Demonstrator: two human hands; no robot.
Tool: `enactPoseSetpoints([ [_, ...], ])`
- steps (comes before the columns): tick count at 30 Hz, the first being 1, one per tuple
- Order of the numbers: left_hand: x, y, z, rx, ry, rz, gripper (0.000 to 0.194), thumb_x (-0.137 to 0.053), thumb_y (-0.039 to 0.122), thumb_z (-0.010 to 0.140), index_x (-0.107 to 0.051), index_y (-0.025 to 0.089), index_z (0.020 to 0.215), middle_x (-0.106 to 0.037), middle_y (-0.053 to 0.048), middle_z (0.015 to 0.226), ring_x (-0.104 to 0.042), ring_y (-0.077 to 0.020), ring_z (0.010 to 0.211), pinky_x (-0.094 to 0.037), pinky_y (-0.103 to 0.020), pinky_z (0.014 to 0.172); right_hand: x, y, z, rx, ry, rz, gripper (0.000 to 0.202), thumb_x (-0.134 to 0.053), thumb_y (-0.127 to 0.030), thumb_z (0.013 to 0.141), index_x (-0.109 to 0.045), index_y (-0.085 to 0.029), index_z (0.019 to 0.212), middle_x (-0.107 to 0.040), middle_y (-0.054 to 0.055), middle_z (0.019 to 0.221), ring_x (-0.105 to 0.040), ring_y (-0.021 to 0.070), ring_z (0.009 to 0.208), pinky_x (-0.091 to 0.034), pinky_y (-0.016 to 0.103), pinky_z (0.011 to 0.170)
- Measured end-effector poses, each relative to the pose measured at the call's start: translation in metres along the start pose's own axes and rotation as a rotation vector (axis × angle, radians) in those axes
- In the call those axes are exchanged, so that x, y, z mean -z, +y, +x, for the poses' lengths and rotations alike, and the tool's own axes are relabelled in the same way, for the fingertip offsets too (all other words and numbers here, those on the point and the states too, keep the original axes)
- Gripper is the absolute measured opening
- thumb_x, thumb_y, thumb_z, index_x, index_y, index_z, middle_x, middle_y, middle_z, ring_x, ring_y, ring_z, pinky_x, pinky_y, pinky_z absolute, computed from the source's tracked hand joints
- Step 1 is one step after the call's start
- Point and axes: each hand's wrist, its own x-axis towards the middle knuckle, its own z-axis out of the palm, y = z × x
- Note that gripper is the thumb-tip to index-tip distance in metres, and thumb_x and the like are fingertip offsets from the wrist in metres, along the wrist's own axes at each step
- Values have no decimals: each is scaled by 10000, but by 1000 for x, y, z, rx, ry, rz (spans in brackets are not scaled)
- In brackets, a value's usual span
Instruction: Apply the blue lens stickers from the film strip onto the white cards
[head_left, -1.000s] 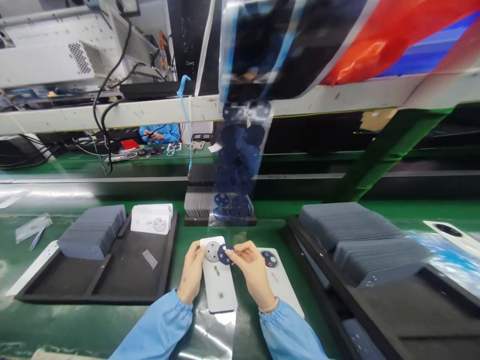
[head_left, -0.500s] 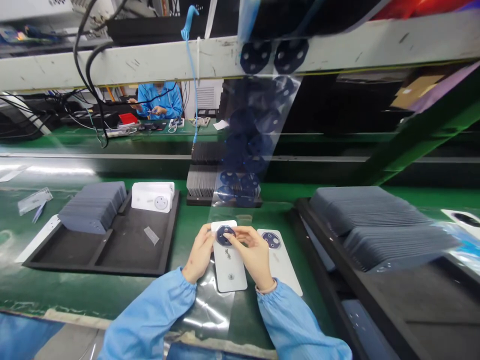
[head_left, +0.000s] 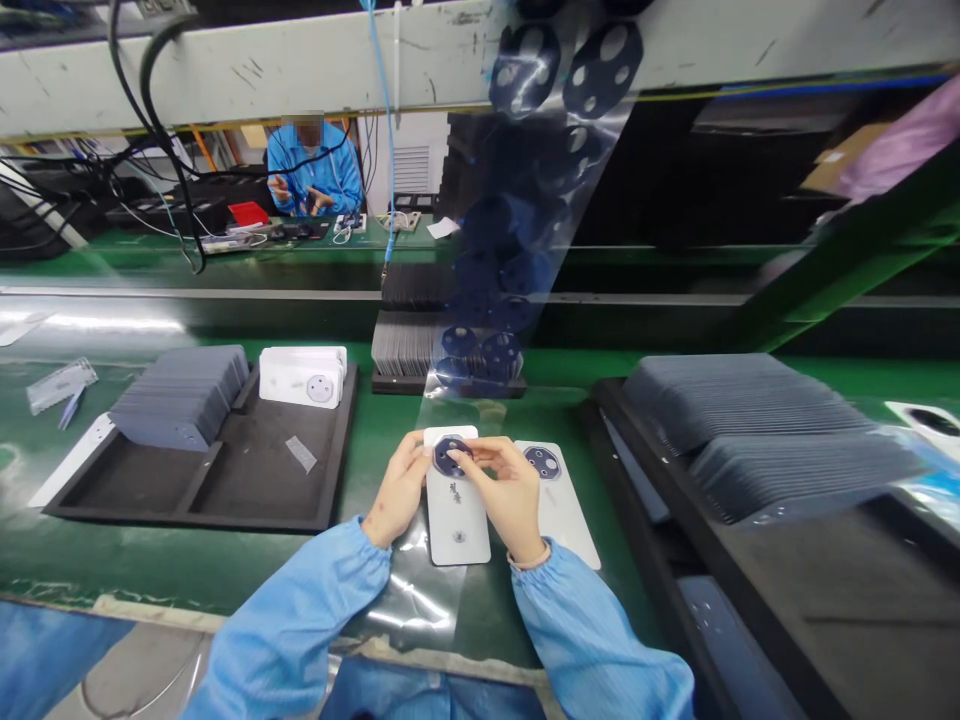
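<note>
A white phone-shaped panel (head_left: 459, 525) lies in front of me with a dark round sticker (head_left: 450, 456) with holes at its top. My left hand (head_left: 397, 492) pinches the panel's upper left edge. My right hand (head_left: 510, 490) is closed on the dark sticker, thumb and fingers at its right side. Just right of it lies a second white panel (head_left: 566, 515) bearing a similar dark round piece, partly covered by my right hand. A clear film strip (head_left: 480, 240) with rows of dark round stickers hangs from above and runs down to the table behind the panel.
On the left, a black tray (head_left: 262, 510) holds grey panels (head_left: 184, 395) and white panels (head_left: 300, 376). Another black tray (head_left: 825, 590) with stacked grey panels (head_left: 750, 410) stands right. A rack of thin sheets (head_left: 405, 345) is behind. Across the bench sits a person (head_left: 315, 165) in blue.
The view has tilted down slightly, so most things appear shifted. My hands keep nearly the same hold on the panel and sticker. The person across the bench has moved their hands.
</note>
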Motion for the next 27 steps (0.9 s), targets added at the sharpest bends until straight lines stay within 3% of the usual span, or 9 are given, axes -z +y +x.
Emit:
enactPoseSetpoints([
  [27,-2,2,-1,23,25,4,348,-698,411,792,-578,183,1026,-724,-18,829,-666,-148,684,-490,-237,624,0,1,1,-33,-12,-15,186,-764,-347,772,-680,-211,866,-659,33,833,-626,178,732,-525,308,645],
])
